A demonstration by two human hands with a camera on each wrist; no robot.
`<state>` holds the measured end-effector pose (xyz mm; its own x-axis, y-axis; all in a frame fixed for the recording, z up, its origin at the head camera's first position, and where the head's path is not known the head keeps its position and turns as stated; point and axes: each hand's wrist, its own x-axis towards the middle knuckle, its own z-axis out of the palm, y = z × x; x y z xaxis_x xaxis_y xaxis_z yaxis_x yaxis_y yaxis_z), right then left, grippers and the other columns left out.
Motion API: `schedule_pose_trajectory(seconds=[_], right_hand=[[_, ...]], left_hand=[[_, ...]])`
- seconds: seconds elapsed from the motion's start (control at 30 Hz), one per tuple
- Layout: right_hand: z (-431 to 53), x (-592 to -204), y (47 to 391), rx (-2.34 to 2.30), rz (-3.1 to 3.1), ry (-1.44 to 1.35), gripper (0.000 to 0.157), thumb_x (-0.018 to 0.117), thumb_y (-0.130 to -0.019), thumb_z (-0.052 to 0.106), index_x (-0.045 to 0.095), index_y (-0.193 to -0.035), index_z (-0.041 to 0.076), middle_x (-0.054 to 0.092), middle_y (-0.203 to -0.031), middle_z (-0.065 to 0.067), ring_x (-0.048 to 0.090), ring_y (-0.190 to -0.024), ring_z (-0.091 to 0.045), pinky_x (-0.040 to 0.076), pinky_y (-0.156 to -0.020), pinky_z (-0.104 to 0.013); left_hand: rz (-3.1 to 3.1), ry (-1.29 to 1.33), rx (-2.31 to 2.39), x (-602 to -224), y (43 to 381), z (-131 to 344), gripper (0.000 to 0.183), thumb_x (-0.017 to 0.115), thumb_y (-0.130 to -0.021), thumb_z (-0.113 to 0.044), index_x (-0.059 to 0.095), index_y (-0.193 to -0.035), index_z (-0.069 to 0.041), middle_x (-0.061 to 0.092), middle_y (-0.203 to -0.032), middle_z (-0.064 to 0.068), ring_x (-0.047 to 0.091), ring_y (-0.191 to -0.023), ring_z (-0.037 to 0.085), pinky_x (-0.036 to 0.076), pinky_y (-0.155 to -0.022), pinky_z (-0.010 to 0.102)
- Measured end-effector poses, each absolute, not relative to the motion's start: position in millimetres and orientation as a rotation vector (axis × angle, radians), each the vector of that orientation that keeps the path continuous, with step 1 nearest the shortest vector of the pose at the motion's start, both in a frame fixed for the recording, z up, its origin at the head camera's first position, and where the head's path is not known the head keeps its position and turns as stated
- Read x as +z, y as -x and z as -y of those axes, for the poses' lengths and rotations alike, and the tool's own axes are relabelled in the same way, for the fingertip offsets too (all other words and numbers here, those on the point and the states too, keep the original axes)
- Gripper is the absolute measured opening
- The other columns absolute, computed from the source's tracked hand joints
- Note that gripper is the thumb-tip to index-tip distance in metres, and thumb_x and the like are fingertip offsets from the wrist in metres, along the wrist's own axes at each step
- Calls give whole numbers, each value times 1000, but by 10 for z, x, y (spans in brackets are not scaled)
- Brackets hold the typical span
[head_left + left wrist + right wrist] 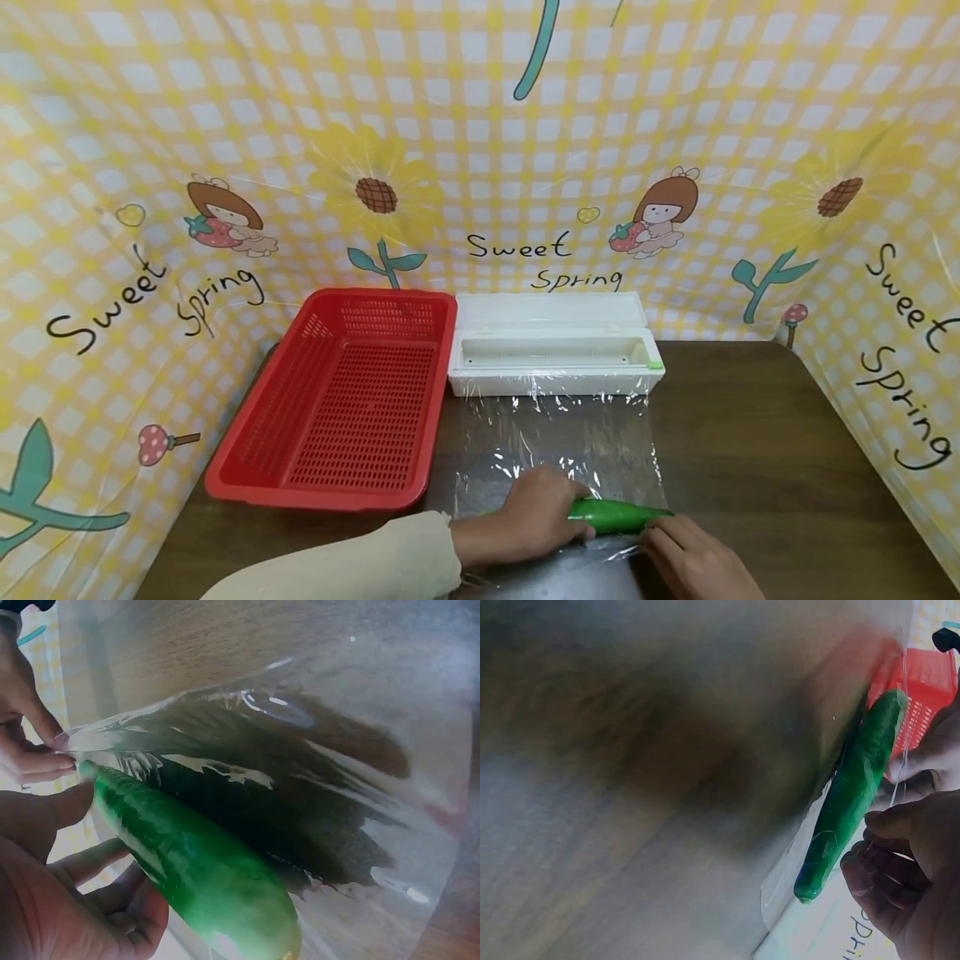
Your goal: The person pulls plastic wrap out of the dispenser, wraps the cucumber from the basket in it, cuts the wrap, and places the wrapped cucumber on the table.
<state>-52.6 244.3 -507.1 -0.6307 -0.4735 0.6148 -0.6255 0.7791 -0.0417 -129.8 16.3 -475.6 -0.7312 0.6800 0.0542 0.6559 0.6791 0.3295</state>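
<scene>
A green cucumber [617, 517] lies crosswise on a sheet of clear cling film [558, 437] at the near side of the table. My left hand [542, 510] grips it from above, covering its left part in the head view; in the left wrist view the thumb and fingers curl about its side. By the cucumber's right end, my right hand [693, 557] pinches the film's edge between thumb and fingers. The right wrist view shows the cucumber [851, 791] beside these fingertips. The film runs back to a white wrap dispenser [558, 383], lid raised.
A red plastic basket [216, 487] stands left of the dispenser, with no contents showing. A small green slider [655, 365] sits at the dispenser's right front edge. Brown tabletop [780, 467] extends to the right, and a yellow checked cloth [480, 150] hangs around the table.
</scene>
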Motion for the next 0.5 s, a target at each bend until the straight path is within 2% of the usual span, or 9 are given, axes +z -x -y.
schedule_pose_trajectory(seconds=[0.07, 0.13, 0.2, 0.23, 0.3, 0.43, 0.5], right_hand=[[-2435, -5033, 533, 351, 2428, -771, 48, 30, -102, 44, 67, -86, 19, 60, -90, 11, 57, -80, -6, 48, -66, -18], [-2429, -4989, 537, 345, 2502, -731, 31, 48, -99, 40, 68, -89, 19, 60, -91, 12, 58, -82, -4, 49, -68, -19], [-2419, -4953, 548, 322, 2581, -689, 13, 67, -89, 33, 68, -92, 20, 60, -92, 13, 57, -83, -2, 51, -68, -18], [-2415, -4939, 558, 313, 2608, -679, 15, 75, -82, 28, 68, -94, 20, 60, -93, 13, 57, -83, -2, 51, -68, -19], [-2409, -4926, 581, 311, 2632, -677, 34, 84, -67, 15, 69, -97, 18, 61, -95, 10, 58, -85, -3, 53, -68, -22], [-2401, -4929, 627, 315, 2642, -680, 40, 85, -65, 13, 71, -102, 15, 63, -98, 6, 60, -89, -7, 54, -69, -26], [-2398, -4935, 639, 322, 2657, -670, 40, 85, -65, 13, 71, -102, 15, 64, -100, 6, 60, -90, -8, 55, -70, -26]], left_hand=[[-2788, -1076, 580, -4734, 1310, -166, 33, 74, -80, -41, 74, -104, -19, 74, -92, -9, 63, -78, 4, 46, -69, 23], [-2767, -1035, 629, -4719, 1326, -163, 28, 71, -84, -37, 74, -103, -18, 74, -96, -6, 67, -84, 7, 50, -70, 24], [-2746, -1003, 660, -4701, 1338, -153, 24, 70, -85, -32, 75, -103, -16, 74, -98, -5, 68, -89, 8, 51, -72, 25], [-2741, -997, 662, -4695, 1341, -148, 23, 69, -86, -29, 75, -103, -16, 74, -99, -5, 68, -91, 9, 52, -74, 26], [-2733, -995, 666, -4687, 1342, -137, 20, 66, -87, -23, 74, -104, -15, 74, -99, -4, 69, -92, 11, 52, -74, 26], [-2779, -1030, 580, -4652, 1302, -110, 25, 58, -92, -19, 70, -113, -14, 72, -105, -4, 65, -96, 13, 51, -83, 30], [-2837, -1071, 488, -4631, 1250, -83, 28, 54, -95, -23, 67, -118, -15, 69, -108, -3, 61, -100, 14, 48, -88, 32]])
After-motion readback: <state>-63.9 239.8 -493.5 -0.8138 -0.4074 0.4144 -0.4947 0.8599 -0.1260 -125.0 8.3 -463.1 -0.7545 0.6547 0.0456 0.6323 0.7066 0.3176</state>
